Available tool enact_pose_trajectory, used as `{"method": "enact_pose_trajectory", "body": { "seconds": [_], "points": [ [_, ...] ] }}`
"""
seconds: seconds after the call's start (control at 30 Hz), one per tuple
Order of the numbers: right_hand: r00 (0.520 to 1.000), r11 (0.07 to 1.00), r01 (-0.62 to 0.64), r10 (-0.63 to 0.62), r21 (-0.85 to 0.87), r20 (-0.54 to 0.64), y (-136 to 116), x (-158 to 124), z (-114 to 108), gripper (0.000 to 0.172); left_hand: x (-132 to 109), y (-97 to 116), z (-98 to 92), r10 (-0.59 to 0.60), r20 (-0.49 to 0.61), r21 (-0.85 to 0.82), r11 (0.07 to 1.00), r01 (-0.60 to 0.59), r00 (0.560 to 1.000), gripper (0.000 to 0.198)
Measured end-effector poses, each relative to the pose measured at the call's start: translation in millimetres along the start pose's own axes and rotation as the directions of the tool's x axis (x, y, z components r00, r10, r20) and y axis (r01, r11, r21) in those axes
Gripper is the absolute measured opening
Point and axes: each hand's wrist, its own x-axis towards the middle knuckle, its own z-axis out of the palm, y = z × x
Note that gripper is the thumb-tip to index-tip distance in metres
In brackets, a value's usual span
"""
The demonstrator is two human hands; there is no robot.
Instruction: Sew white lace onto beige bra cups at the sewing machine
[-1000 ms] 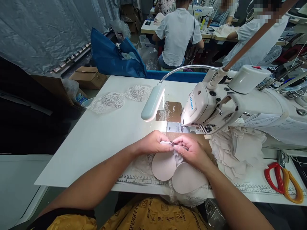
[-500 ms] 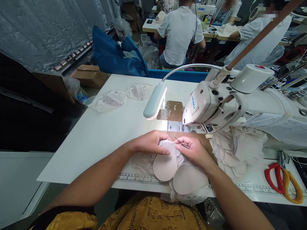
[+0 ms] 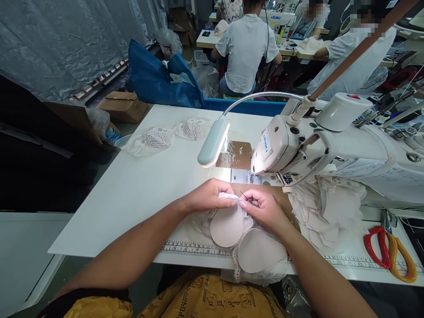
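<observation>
A white lace piece (image 3: 260,270) with two pale pink cups lies across the front edge of the table. My left hand (image 3: 215,195) pinches its upper lace edge above the left cup (image 3: 227,227). Close beside it, my right hand (image 3: 263,206) is closed on the same edge and also holds a small pointed metal tool (image 3: 249,198), mostly hidden by the fingers. The right cup (image 3: 260,251) rests below my right hand, over the printed ruler strip (image 3: 195,250).
A sewing machine (image 3: 278,143) and a lamp (image 3: 213,141) stand beyond my hands. White fabric pieces (image 3: 326,212) are heaped at right, near red-and-orange scissors (image 3: 391,251). Lace cups (image 3: 155,140) lie at the back left. People sit at tables behind.
My left fingers have shifted up off the left cup onto the lace edge, which is now drawn straighter between both hands. The left cup has moved slightly.
</observation>
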Motion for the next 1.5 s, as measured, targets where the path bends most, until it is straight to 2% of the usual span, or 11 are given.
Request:
{"method": "enact_pose_trajectory", "body": {
  "seconds": [0.17, 0.3, 0.4, 0.47, 0.53, 0.63, 0.77, 0.87, 0.97, 1.13, 1.5],
  "points": [
    [0.997, 0.991, -0.023, 0.013, -0.129, -0.076, 2.8, -0.7, -6.9, 0.018, 0.6, 1.4, -8.1, -0.017, -0.037, 0.081, 0.997, 0.019, 0.999, 0.021],
    [0.981, 0.934, -0.128, 0.069, -0.335, -0.182, 10.5, -2.0, -17.8, 0.021, 5.9, 1.4, -19.0, 0.014, -0.200, 0.346, 0.936, 0.057, 0.980, 0.021],
    [0.974, 0.871, -0.154, 0.052, -0.468, -0.223, 14.3, -2.3, -24.3, 0.025, 9.7, 2.6, -18.0, 0.153, -0.336, 0.539, 0.840, 0.057, 0.929, 0.019],
    [0.970, 0.846, -0.156, 0.035, -0.510, -0.239, 13.4, -2.4, -26.4, 0.028, 9.9, 3.8, -9.6, 0.284, -0.356, 0.665, 0.746, 0.028, 0.890, 0.027],
    [0.966, 0.840, -0.166, 0.032, -0.517, -0.257, 10.9, -2.4, -27.1, 0.032, 8.6, 4.0, 3.8, 0.370, -0.294, 0.767, 0.642, -0.013, 0.881, 0.033],
    [0.960, 0.823, -0.157, -0.003, -0.547, -0.280, 8.6, -2.5, -27.4, 0.039, 8.2, 0.6, 24.9, 0.371, -0.121, 0.858, 0.506, -0.091, 0.921, 0.032],
    [0.965, 0.768, -0.020, -0.152, -0.640, -0.214, 10.3, -2.6, -29.3, 0.034, 17.1, -6.5, 33.4, 0.409, 0.055, 0.889, 0.395, -0.231, 0.911, 0.033],
    [0.976, 0.727, 0.078, -0.195, -0.682, -0.096, 11.4, -3.7, -31.0, 0.015, 26.4, -7.5, 24.6, 0.444, 0.164, 0.856, 0.380, -0.352, 0.881, 0.035],
    [0.985, 0.654, 0.096, -0.172, -0.751, -0.024, 12.1, -4.6, -30.7, 0.025, 33.3, -4.7, 15.4, 0.439, 0.216, 0.833, 0.384, -0.399, 0.872, 0.036],
    [0.987, 0.563, 0.061, -0.159, -0.824, -0.035, 13.8, -3.5, -25.6, 0.028, 39.2, -2.8, 8.4, 0.379, 0.240, 0.825, 0.405, -0.393, 0.894, 0.045],
    [0.985, 0.610, 0.006, -0.142, -0.793, -0.102, 14.7, -2.0, -22.1, 0.031, 51.8, 4.0, -3.5, 0.279, 0.314, 0.861, 0.320, -0.396, 0.908, 0.048]
  ]
}}
